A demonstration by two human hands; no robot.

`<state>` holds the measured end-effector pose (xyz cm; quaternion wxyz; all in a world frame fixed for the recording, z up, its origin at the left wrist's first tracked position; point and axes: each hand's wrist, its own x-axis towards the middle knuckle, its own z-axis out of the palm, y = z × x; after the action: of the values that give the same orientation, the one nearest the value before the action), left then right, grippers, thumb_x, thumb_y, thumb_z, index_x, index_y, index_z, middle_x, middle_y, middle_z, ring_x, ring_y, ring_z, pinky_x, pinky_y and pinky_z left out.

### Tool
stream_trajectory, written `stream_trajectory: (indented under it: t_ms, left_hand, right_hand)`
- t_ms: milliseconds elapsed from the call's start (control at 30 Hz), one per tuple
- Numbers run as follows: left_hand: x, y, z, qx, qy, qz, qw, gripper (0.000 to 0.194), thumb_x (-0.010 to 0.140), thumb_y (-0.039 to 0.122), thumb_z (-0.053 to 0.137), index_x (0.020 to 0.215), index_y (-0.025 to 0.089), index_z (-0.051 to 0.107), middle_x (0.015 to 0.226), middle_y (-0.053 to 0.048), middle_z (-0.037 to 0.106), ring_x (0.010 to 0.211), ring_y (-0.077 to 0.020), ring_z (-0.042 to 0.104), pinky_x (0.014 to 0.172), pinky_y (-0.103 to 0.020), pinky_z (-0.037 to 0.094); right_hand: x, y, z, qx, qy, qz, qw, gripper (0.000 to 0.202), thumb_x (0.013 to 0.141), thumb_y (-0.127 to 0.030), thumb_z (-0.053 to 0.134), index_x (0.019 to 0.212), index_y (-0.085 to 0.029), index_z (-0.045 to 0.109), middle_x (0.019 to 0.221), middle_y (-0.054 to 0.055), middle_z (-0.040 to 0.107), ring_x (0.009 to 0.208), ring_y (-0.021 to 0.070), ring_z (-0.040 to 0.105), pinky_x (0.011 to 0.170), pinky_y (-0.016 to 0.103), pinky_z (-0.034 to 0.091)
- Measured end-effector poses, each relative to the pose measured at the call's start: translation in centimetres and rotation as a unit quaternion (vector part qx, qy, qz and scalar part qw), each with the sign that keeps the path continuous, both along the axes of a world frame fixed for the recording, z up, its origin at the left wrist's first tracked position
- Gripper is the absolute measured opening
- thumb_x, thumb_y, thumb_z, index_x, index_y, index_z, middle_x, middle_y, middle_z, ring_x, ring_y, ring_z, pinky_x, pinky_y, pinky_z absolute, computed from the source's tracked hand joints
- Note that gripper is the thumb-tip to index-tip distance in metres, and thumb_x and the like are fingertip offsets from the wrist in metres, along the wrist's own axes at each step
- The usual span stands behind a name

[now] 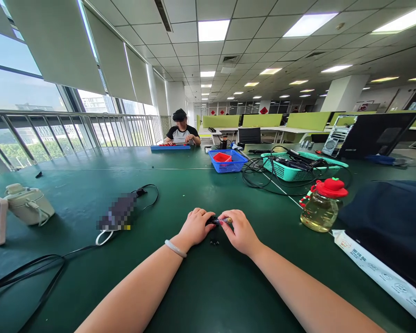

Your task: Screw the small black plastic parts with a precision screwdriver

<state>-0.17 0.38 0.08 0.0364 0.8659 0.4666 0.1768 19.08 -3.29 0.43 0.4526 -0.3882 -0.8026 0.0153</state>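
Observation:
At the middle of the table my left hand (pixel 194 225) is closed on a small black object (pixel 213 220), which its fingers mostly cover. Pinched in my right hand (pixel 238 231) is a slim screwdriver-like tool (pixel 229 220) with a yellowish-brown end. The tool lies nearly level, and its other end points at the black object; whether they touch is too small to tell. Several tiny black pieces (pixel 214 242) lie on the green tabletop just below my hands.
Right of me stand a glass jar (pixel 319 210) with a red lid and a long white box (pixel 377 273). Ahead are a blue basket (pixel 228 166) and a teal basket (pixel 291 175) with cables. A pouch (pixel 29 203) and black cable (pixel 45 263) lie left. Another person (pixel 182 132) sits opposite.

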Motion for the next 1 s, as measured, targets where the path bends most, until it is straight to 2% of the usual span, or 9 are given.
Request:
stream_trajectory:
  t_ms: [200, 367, 467, 700, 1000]
  left_hand:
    - [0.1, 0.0, 0.0, 0.003, 0.032, 0.006, 0.999, 0.037, 0.095, 0.037, 0.055, 0.131, 0.028, 0.059, 0.119, -0.008, 0.063, 0.119, -0.0271, 0.052, 0.104, -0.043, 0.042]
    - [0.2, -0.1, 0.1, -0.002, 0.048, 0.011, 0.999, 0.039, 0.096, 0.037, 0.053, 0.134, 0.029, 0.056, 0.121, -0.008, 0.063, 0.118, -0.0269, 0.053, 0.102, -0.043, 0.042]
    - [0.2, -0.1, 0.1, -0.003, 0.058, 0.008, 0.998, 0.041, 0.097, 0.04, 0.052, 0.136, 0.028, 0.056, 0.12, -0.009, 0.064, 0.118, -0.0278, 0.053, 0.102, -0.044, 0.042]
    - [0.2, 0.1, 0.0, -0.003, 0.062, 0.015, 0.998, 0.045, 0.098, 0.043, 0.048, 0.139, 0.027, 0.054, 0.12, -0.009, 0.065, 0.119, -0.0284, 0.052, 0.102, -0.045, 0.042]
    - [0.4, -0.1, 0.3, -0.002, 0.086, 0.019, 0.996, 0.047, 0.098, 0.041, 0.049, 0.143, 0.027, 0.05, 0.122, -0.01, 0.066, 0.12, -0.0284, 0.052, 0.101, -0.044, 0.043]
  right_hand:
    - [-0.4, -0.2, -0.1, 0.013, -0.015, 0.024, 1.0, 0.007, 0.092, -0.02, 0.051, 0.091, -0.023, 0.058, 0.086, 0.005, 0.069, 0.082, 0.0217, 0.062, 0.086, 0.041, 0.046]
    - [0.1, 0.2, -0.3, 0.001, 0.026, -0.011, 1.0, 0.008, 0.094, -0.024, 0.05, 0.094, -0.023, 0.058, 0.091, 0.006, 0.071, 0.087, 0.0233, 0.064, 0.085, 0.04, 0.047]
    - [0.4, 0.2, -0.2, 0.028, 0.035, -0.017, 0.999, 0.009, 0.094, -0.024, 0.049, 0.092, -0.023, 0.058, 0.087, 0.005, 0.07, 0.084, 0.0227, 0.064, 0.085, 0.04, 0.047]
    - [0.0, -0.8, 0.4, 0.134, 0.002, 0.018, 0.991, 0.008, 0.091, -0.018, 0.05, 0.092, -0.023, 0.057, 0.081, 0.003, 0.069, 0.075, 0.0195, 0.061, 0.088, 0.042, 0.045]
    - [0.0, -0.8, 0.6, 0.164, 0.009, -0.006, 0.986, 0.008, 0.091, -0.018, 0.049, 0.09, -0.023, 0.054, 0.076, 0.001, 0.066, 0.072, 0.0185, 0.061, 0.087, 0.041, 0.045]
